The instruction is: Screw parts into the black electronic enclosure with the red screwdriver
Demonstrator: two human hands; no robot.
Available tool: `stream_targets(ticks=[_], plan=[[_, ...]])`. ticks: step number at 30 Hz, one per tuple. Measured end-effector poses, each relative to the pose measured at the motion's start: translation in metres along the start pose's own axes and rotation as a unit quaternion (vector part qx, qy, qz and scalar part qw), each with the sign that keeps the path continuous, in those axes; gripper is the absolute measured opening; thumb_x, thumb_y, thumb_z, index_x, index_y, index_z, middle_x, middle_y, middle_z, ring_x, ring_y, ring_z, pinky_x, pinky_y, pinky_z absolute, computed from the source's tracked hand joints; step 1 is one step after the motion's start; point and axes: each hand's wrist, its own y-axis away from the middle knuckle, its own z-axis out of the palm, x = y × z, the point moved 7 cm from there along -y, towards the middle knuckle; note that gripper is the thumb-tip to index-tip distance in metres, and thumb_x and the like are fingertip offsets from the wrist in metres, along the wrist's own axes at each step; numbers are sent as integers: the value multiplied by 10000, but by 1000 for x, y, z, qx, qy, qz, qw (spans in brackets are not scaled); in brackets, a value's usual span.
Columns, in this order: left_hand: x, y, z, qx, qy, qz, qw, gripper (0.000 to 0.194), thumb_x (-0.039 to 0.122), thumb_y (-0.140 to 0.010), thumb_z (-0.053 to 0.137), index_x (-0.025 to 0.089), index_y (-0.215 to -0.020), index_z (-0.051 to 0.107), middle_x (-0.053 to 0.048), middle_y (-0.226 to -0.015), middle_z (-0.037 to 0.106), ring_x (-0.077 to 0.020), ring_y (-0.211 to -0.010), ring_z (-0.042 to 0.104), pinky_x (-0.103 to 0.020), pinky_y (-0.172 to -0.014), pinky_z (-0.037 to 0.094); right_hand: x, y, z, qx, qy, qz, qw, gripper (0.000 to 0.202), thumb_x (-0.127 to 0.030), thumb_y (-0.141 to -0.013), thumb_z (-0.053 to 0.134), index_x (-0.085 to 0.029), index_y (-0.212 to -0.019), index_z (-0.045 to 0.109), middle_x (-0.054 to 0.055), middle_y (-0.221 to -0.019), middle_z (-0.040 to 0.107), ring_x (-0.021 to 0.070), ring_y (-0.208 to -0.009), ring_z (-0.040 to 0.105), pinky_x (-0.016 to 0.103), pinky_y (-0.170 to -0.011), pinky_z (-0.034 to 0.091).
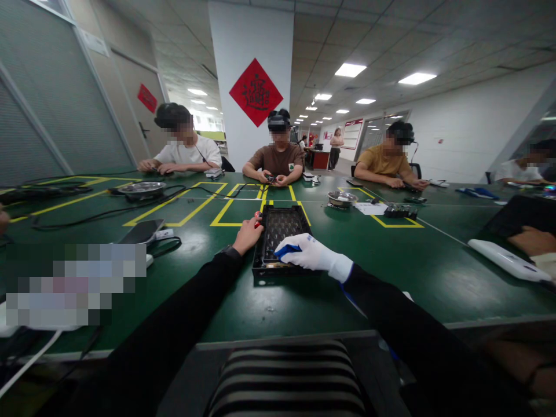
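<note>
A black rectangular tray (258,260) with raised walls lies on the table in front of me, its floor patterned with rows of small shapes. My left hand (248,236) is bare and rests at the tray's left wall. Its fingers are closed about a small red object (258,218), whose kind I cannot make out. My right hand (310,253) wears a white glove with blue fingertips. It reaches over the right wall, fingers bent together at the near end of the tray. Whatever they hold is hidden; a thin yellowish strip (278,264) shows just below them.
The green table (243,313) has yellow tape outlines. Metal bowls (342,199) (141,190) stand farther off, with black parts (400,212) at the right. A phone (142,230) and cables lie left; a white device (510,260) lies right. Several people sit around the table.
</note>
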Motion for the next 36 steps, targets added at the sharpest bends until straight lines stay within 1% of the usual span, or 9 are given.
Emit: stream_targets(ticks=[6, 16, 21, 25, 27, 29, 32, 34, 36], plan=[[-1, 0, 0, -1, -2, 2, 1000, 456, 313, -771, 430, 243, -1216, 504, -85, -1144, 526, -243, -1110, 489, -405, -944, 392, 1, 0, 1, -4, -4, 7, 1000, 276, -217, -733, 608, -157, -1000, 643, 23, -933, 677, 139, -844, 623, 266, -822, 461], [-1, -1, 0, -1, -6, 3, 1000, 461, 319, -771, 436, 239, -1221, 500, -85, -1159, 529, -238, -1105, 491, -397, -945, 390, -3, 0, 0, -5, 1, 7, 1000, 325, -327, -741, 623, -150, -1014, 640, 32, -927, 681, 150, -836, 629, 265, -795, 473], [1, 0, -1, 0, -10, 5, 1000, 453, 313, -778, 433, 230, -1218, 502, -87, -1166, 534, -242, -1103, 492, -398, -942, 391, -13, 2, -9, 28, 20, -17, 999, 285, -350, -810, 546, -154, -991, 647, 32, -937, 669, 153, -866, 609, 272, -835, 447], [7, 3, -4, -2, -12, 14, 1000, 399, 309, -832, 373, 223, -1193, 519, -82, -1154, 556, -239, -1098, 493, -382, -929, 396, -10, 4, -16, 78, -31, -5, 996, 394, -405, -904, 354, -153, -1036, 627, 52, -949, 655, 155, -873, 599, 279, -818, 451], [10, 7, -7, 1, -27, 23, 999, 388, 317, -876, 301, 219, -1169, 536, -84, -1127, 575, -237, -1085, 500, -372, -918, 399, -4, 4, -23, 131, -77, 5, 988, 467, -445, -918, 275, -158, -1097, 597, 61, -972, 647, 153, -874, 599, 274, -796, 460], [11, 11, -12, 8, -63, 22, 998, 405, 336, -898, 261, 215, -1175, 532, -96, -1107, 582, -241, -1058, 517, -370, -900, 407, 3, 4, -34, 205, -116, 10, 972, 499, -478, -912, 253, -170, -1157, 559, 64, -1014, 635, 151, -885, 593, 271, -791, 463], [8, 17, -18, 15, -150, 5, 989, 421, 401, -881, 315, 235, -1219, 504, -120, -1107, 569, -271, -1037, 535, -399, -868, 423, 17, 6, -51, 303, -148, 37, 941, 524, -509, -899, 243, -177, -1176, 540, 67, -1006, 635, 146, -854, 589, 263, -764, 471], [8, 19, -20, 22, -208, 4, 978, 441, 455, -853, 357, 222, -1179, 542, -149, -1109, 560, -308, -1053, 526, -432, -855, 425, 27, 8, -57, 335, -152, 65, 927, 540, -517, -894, 229, -170, -1152, 553, 69, -934, 647, 138, -785, 588, 253, -714, 475], [10, 20, -22, 26, -245, 1, 969, 468, 490, -838, 358, 175, -1086, 600, -182, -1083, 571, -336, -1047, 530, -449, -838, 430, 35, 11, -62, 353, -139, 79, 922, 536, -518, -890, 238, -166, -1130, 564, 65, -876, 651, 128, -721, 578, 242, -669, 473]])
